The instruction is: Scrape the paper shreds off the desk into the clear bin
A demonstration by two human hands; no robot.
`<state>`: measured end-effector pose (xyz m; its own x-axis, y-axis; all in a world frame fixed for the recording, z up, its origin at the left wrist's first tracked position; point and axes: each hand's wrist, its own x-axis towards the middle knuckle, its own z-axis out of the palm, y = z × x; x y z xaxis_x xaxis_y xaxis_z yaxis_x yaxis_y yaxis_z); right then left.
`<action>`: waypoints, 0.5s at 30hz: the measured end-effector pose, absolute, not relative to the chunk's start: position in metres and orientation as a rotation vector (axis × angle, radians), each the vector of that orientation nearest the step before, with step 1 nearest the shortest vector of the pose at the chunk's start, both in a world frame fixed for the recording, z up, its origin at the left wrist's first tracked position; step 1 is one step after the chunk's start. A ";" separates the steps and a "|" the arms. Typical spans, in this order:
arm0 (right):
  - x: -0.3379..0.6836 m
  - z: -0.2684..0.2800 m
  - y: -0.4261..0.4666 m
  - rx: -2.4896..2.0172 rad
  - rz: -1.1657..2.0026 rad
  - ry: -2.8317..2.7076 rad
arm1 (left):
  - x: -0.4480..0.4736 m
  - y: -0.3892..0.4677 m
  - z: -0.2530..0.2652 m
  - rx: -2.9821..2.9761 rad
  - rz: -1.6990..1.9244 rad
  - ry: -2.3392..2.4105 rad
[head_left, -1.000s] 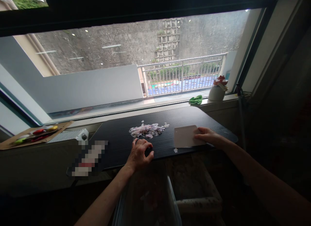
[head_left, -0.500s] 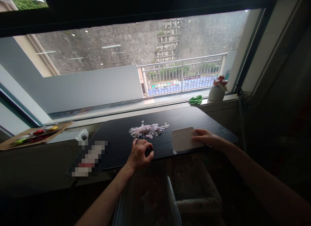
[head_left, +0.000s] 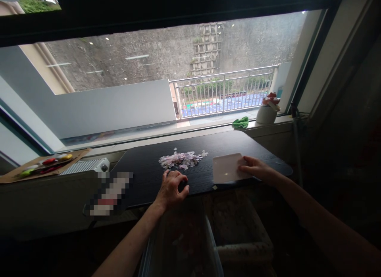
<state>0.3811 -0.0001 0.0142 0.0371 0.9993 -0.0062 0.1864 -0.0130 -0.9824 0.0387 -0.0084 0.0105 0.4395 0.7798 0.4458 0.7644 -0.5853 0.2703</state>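
My right hand (head_left: 258,170) grips the right edge of a white flat rectangular piece with rounded corners (head_left: 226,168), thumb and fingers closed on it. It is held at the black tabletop (head_left: 256,144), tilted so light glints off it. A heap of small whitish-pink paper scraps (head_left: 180,160) lies left of it, and a single scrap (head_left: 214,187) sits near the table's front edge. My left hand (head_left: 173,188) rests at that front edge, just below the heap. Its fingers are bent, the thumb stands apart, and nothing shows in it.
Below the table edge stands a clear plastic bin (head_left: 190,245) with some scraps inside, beside a worn box (head_left: 244,237). A green cloth (head_left: 240,122) and a jug with a red top (head_left: 267,110) occupy the sill. Cardboard with coloured items (head_left: 47,166) lies at left.
The white piece has shifted slightly right and changed its tilt, coming away from the single scrap near the edge. My left hand stays in almost the same place.
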 end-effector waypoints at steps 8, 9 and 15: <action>0.377 0.018 -0.004 -1.326 1.177 -1.330 | 0.039 -0.009 0.011 2.638 0.794 1.437; 0.377 0.020 -0.006 -1.326 1.193 -1.335 | 0.039 -0.009 0.011 2.636 0.793 1.436; 0.380 0.024 -0.004 -1.326 1.119 -1.310 | 0.039 -0.010 0.012 2.634 0.823 1.431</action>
